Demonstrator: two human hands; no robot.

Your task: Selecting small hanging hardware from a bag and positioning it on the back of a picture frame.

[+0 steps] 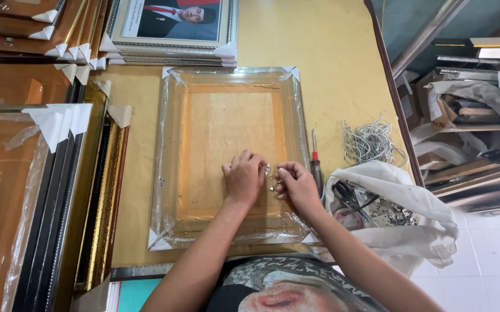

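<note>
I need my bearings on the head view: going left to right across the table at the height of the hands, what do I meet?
Stacked frames → plastic-wrapped frame → left hand → small metal fittings → right hand → screwdriver → white cloth bag.

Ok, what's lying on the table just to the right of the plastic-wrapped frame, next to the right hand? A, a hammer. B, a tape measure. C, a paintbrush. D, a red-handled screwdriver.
D: a red-handled screwdriver lies along the wrapped frame edge, just beside the right hand.
</note>
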